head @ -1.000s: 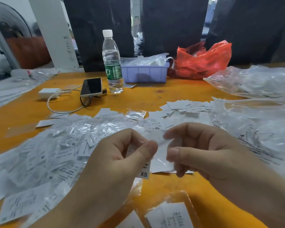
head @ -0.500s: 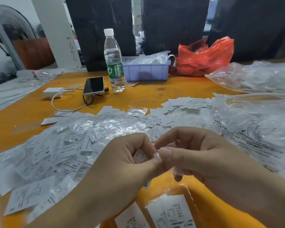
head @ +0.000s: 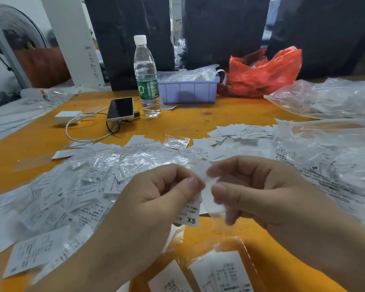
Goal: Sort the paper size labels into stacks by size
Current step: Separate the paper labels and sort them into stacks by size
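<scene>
My left hand [head: 156, 199] pinches a small white paper label marked XS [head: 190, 213] between thumb and forefinger, above the front of the orange table [head: 188, 121]. My right hand [head: 259, 192] pinches a blurred, thin clear wrapper [head: 209, 190] right beside that label. A big loose heap of white size labels in clear sleeves [head: 67, 190] covers the table to the left; XL, M and S marks show on some. A smaller spread of bare labels [head: 238, 133] lies further back at the right. Two larger labels in sleeves [head: 219, 272] lie at the front edge.
At the back stand a water bottle [head: 146, 76], a purple tray [head: 188, 89] and a red plastic bag [head: 261, 72]. A phone [head: 120, 108] with cable and a white charger [head: 67, 116] lie back left. Clear plastic bags [head: 329, 152] pile up along the right.
My two hands came together at the label half a second ago and have now drawn slightly apart. The XS mark shows again below my left thumb, and the wrapper is in my right fingers.
</scene>
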`<state>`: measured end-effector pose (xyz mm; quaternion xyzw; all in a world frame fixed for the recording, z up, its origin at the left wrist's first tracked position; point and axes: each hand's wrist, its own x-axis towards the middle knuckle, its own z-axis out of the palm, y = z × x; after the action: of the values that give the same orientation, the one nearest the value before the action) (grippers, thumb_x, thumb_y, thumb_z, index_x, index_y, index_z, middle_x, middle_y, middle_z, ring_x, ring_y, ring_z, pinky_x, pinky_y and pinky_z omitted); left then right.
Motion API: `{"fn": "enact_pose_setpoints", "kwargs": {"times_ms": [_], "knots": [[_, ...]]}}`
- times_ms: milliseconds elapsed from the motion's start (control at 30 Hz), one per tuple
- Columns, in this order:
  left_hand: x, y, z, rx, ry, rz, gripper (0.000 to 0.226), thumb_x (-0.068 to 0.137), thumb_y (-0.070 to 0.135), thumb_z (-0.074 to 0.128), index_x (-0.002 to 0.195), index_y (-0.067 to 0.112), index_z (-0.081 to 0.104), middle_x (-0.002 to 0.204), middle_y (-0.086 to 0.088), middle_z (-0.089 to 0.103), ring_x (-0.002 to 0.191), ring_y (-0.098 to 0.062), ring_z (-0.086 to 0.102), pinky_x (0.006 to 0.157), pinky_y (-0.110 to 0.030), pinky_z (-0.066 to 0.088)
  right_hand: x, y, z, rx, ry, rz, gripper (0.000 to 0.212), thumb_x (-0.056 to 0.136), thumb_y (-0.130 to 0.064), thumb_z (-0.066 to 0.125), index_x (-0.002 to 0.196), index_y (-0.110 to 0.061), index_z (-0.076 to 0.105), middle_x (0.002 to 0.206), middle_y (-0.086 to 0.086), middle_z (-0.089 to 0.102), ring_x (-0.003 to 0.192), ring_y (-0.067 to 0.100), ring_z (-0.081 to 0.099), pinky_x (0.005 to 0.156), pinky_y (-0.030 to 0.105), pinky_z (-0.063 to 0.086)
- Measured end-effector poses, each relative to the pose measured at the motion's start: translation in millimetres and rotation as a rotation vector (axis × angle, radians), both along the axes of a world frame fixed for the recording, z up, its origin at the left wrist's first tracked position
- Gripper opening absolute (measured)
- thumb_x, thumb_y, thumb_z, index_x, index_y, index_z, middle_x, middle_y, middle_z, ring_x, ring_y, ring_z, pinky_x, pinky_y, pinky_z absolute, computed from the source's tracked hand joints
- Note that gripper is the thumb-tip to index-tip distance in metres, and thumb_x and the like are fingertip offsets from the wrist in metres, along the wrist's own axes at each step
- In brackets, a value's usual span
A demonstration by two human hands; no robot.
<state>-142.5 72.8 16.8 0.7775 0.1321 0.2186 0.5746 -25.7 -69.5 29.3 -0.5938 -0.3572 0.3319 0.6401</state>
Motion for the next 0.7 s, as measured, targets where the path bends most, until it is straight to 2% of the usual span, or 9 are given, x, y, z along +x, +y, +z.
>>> {"fn": "enact_pose_setpoints", "kwargs": {"times_ms": [67, 133, 233, 300, 400, 467, 567, 700], "knots": [[0.0, 3.0, -0.1, -0.036, -0.01, 0.025, 0.018, 0.075, 0.038, 0.06, 0.078, 0.029, 0.075, 0.068, 0.003, 0.068, 0.061, -0.007, 0.062, 0.053, -0.019, 0.046, 1.1, -0.5, 0.2, -0.075, 0.005, 0.056, 0.023, 0.064, -0.021, 0.085, 0.084, -0.013, 0.075, 0.064, 0.005, 0.067, 0.054, 0.014, 0.058, 0.055, 0.023, 0.051], [-0.1, 4.0, -0.3, -0.06, -0.019, 0.029, 0.017, 0.074, 0.037, 0.061, 0.077, 0.029, 0.076, 0.069, 0.003, 0.068, 0.062, -0.007, 0.061, 0.052, -0.02, 0.046, 1.7, -1.3, 0.3, -0.104, -0.019, 0.067, 0.022, 0.062, -0.027, 0.074, 0.078, -0.012, 0.075, 0.06, 0.005, 0.066, 0.054, 0.013, 0.058, 0.054, 0.021, 0.05], [-0.3, 3.4, 0.2, -0.075, -0.022, 0.03, 0.016, 0.072, 0.037, 0.062, 0.074, 0.028, 0.076, 0.067, 0.004, 0.067, 0.061, -0.007, 0.061, 0.052, -0.018, 0.047, 2.5, -1.5, 0.4, -0.058, -0.065, 0.036, 0.017, 0.069, -0.025, 0.083, 0.072, -0.011, 0.074, 0.056, 0.004, 0.064, 0.052, 0.012, 0.055, 0.051, 0.019, 0.046], [-1.5, 4.8, 1.0, -0.058, -0.008, 0.029, 0.016, 0.068, 0.041, 0.066, 0.074, 0.028, 0.075, 0.065, 0.004, 0.067, 0.061, -0.008, 0.061, 0.053, -0.018, 0.048, 3.0, -1.5, -0.2, -0.003, -0.063, 0.005, 0.02, 0.071, -0.024, 0.073, 0.071, -0.004, 0.071, 0.054, 0.004, 0.061, 0.051, 0.012, 0.053, 0.049, 0.018, 0.045], [-2.7, 6.7, 1.6, -0.017, -0.006, 0.028, 0.037, 0.057, 0.056, 0.068, 0.08, 0.028, 0.073, 0.069, 0.001, 0.068, 0.066, -0.014, 0.064, 0.062, -0.028, 0.05, 3.7, -2.0, -1.3, 0.006, -0.091, -0.011, 0.024, 0.071, -0.026, 0.07, 0.068, -0.002, 0.067, 0.052, 0.002, 0.058, 0.051, 0.011, 0.052, 0.048, 0.019, 0.044], [-2.2, 6.7, 2.5, -0.032, -0.009, 0.021, 0.044, 0.053, 0.061, 0.067, 0.086, 0.033, 0.073, 0.075, 0.001, 0.07, 0.071, -0.014, 0.067, 0.063, -0.026, 0.052, 4.2, -1.5, -2.1, -0.049, -0.133, 0.035, 0.023, 0.071, -0.029, 0.07, 0.065, -0.007, 0.067, 0.051, -0.001, 0.057, 0.052, 0.011, 0.052, 0.049, 0.02, 0.044], [-1.6, 6.0, 3.6, -0.068, 0.0, -0.027, 0.047, 0.051, 0.062, 0.069, 0.091, 0.039, 0.072, 0.083, 0.005, 0.073, 0.076, -0.006, 0.069, 0.064, -0.011, 0.05, 3.4, -0.6, -2.6, -0.124, -0.153, 0.176, 0.02, 0.074, -0.032, 0.071, 0.064, -0.014, 0.068, 0.052, -0.003, 0.056, 0.054, 0.011, 0.051, 0.053, 0.022, 0.043], [-2.7, 1.9, 2.3, -0.036, 0.033, -0.137, 0.037, 0.06, 0.054, 0.069, 0.089, 0.032, 0.073, 0.078, 0.002, 0.072, 0.075, -0.014, 0.069, 0.065, -0.022, 0.053, 1.9, -1.7, -3.4, -0.161, -0.136, 0.282, 0.024, 0.076, -0.032, 0.072, 0.07, -0.009, 0.066, 0.055, -0.002, 0.058, 0.057, 0.011, 0.054, 0.056, 0.022, 0.044]]}}
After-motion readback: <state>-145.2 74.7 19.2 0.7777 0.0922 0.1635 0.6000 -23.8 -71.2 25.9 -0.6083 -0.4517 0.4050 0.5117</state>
